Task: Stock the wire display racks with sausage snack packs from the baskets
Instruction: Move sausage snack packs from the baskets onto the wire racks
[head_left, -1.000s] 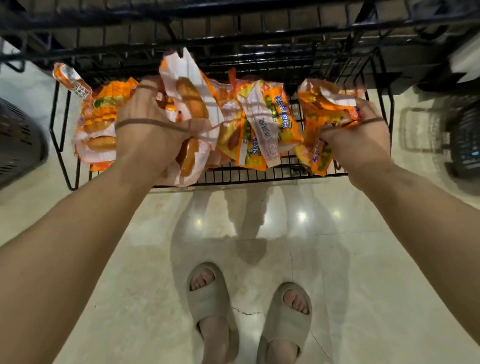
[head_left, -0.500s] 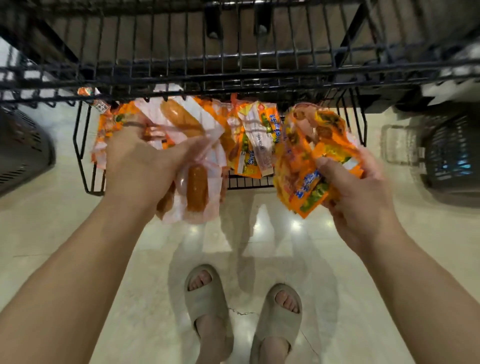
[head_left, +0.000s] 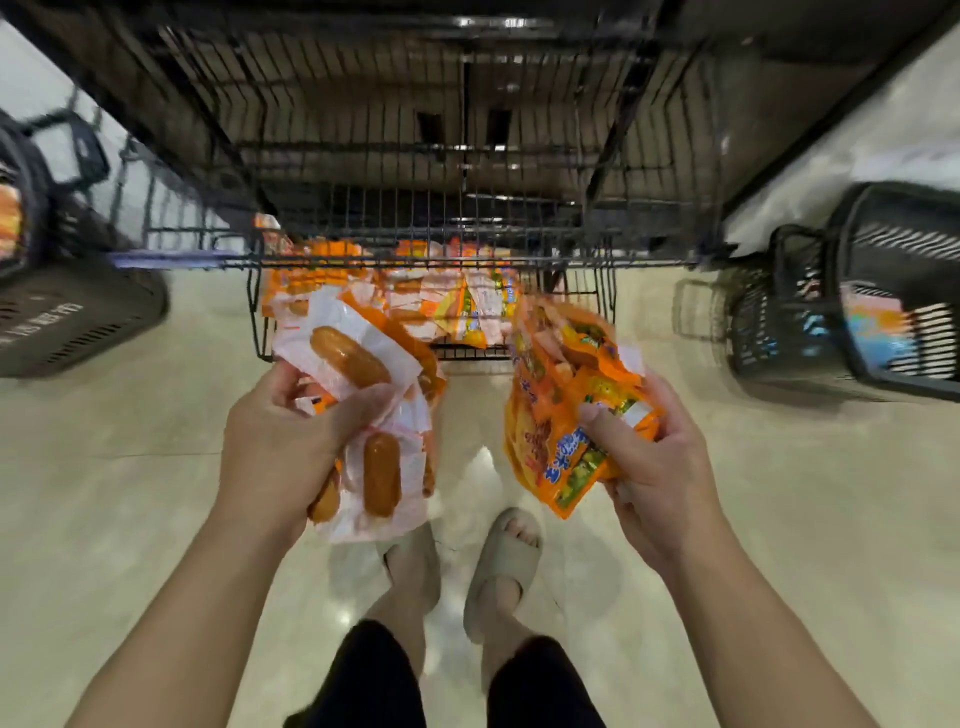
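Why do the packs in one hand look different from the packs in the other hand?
The packs in the left hand show their pale see-through side, so you can see whole sausages; the packs in the right hand show their printed orange side with blue and green marks. The left bunch hangs down flat; the right bunch is crumpled and fanned upward. Both are bunches of sausage snack packs, held above the floor in front of the wire rack.

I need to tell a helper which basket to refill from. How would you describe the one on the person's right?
Start at the black wire rack straight ahead. On the floor to its right stands a black slatted basket. Unlike the solid dark basket on the left, its open slats show orange and blue packs inside.
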